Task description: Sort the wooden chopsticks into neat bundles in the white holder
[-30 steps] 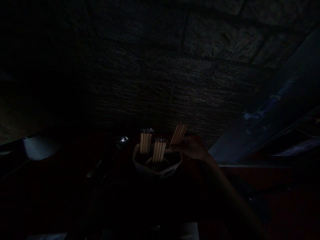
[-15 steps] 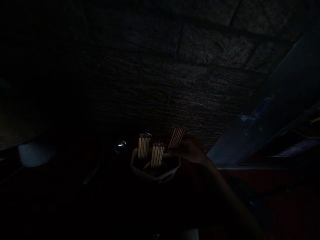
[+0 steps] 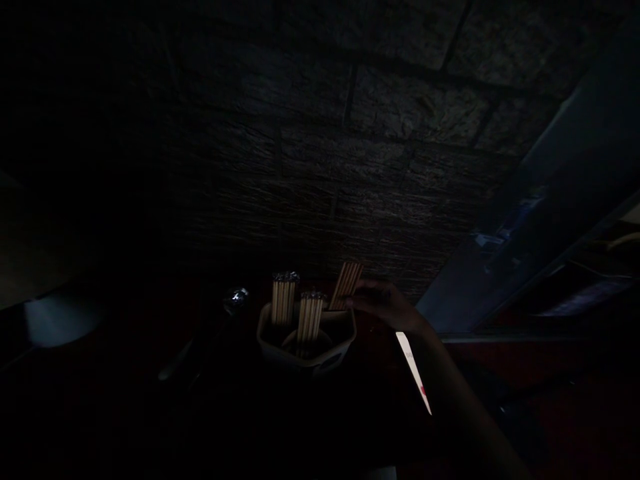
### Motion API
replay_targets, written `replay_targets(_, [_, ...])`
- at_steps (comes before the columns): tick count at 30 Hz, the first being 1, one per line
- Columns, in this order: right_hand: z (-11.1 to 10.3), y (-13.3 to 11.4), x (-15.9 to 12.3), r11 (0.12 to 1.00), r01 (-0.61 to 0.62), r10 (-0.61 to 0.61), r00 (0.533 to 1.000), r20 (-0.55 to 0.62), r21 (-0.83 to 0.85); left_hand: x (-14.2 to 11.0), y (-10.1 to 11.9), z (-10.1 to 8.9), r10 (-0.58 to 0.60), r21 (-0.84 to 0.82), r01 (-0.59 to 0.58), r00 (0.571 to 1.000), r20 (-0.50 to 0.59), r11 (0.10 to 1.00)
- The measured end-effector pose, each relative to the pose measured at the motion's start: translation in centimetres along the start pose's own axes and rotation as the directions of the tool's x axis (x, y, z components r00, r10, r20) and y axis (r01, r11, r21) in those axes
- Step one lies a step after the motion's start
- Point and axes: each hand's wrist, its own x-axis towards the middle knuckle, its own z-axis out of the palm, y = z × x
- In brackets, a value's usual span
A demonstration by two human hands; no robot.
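Observation:
The scene is very dark. My right hand (image 3: 383, 303) reaches forward with its fingers closed on a bundle of wooden chopsticks (image 3: 346, 285), held tilted at the right rim of a white holder (image 3: 320, 357). Two more chopstick bundles (image 3: 284, 298) stand upright in the holder, the second one (image 3: 310, 317) in a round inner cup. My left hand is not in view.
A rough stone-block wall (image 3: 325, 167) rises just behind the holder. A round metal knob (image 3: 235, 298) glints to the holder's left, and a pale object (image 3: 55, 320) sits at far left. A bright white strip (image 3: 414, 370) shows beside my forearm. A slanted panel (image 3: 525, 233) stands at right.
My right hand has lowered the tilted chopstick bundle toward the holder's right rim. The view has shifted slightly, and a bright white strip has appeared beside my forearm.

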Motion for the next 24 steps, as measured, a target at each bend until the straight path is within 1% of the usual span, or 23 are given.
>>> replay_targets(4, [0.0,-0.1,0.0,1.0,0.001,-0.001,1.0,0.012,0.002,-0.2,0.0,0.0,0.007,0.01,-0.007,1.0,0.03,1.0])
replay_targets(9, [-0.1,0.0,-0.1,0.998,0.023,-0.024,1.0,-0.005,-0.056,-0.3,0.0,-0.1,0.003,0.027,-0.004,0.999,0.047,1.0])
replay_targets(14, [-0.1,0.0,-0.2,0.999,-0.037,0.037,0.999,-0.019,-0.021,-0.2,0.0,0.1,-0.004,0.043,0.002,0.998,0.056,0.999])
replay_targets(17, [-0.2,-0.4,-0.7,0.998,-0.04,0.038,0.999,-0.033,-0.058,-0.3,-0.4,0.2,-0.026,0.067,0.023,0.999,0.045,0.998])
replay_targets(19, [-0.3,-0.8,-1.5,0.989,-0.019,0.009,0.997,-0.073,-0.145,-0.3,-0.9,-0.1,-0.057,0.094,0.055,0.998,0.02,0.994])
replay_targets(20, [-0.5,-0.9,-2.1,0.978,-0.032,0.015,0.996,-0.087,-0.204,-0.2,-1.1,-0.3,-0.076,0.108,0.075,0.997,0.003,0.991])
replay_targets(22, [-1.2,-0.9,-3.5,0.96,-0.059,0.008,0.983,-0.185,-0.275,0.1,-1.7,-1.0,-0.114,0.135,0.118,0.993,-0.033,0.984])
replay_targets(24, [-2.1,-0.2,-5.1,0.944,-0.077,-0.014,0.962,-0.273,-0.322,0.7,-2.1,-1.7,-0.147,0.155,0.155,0.987,-0.064,0.976])
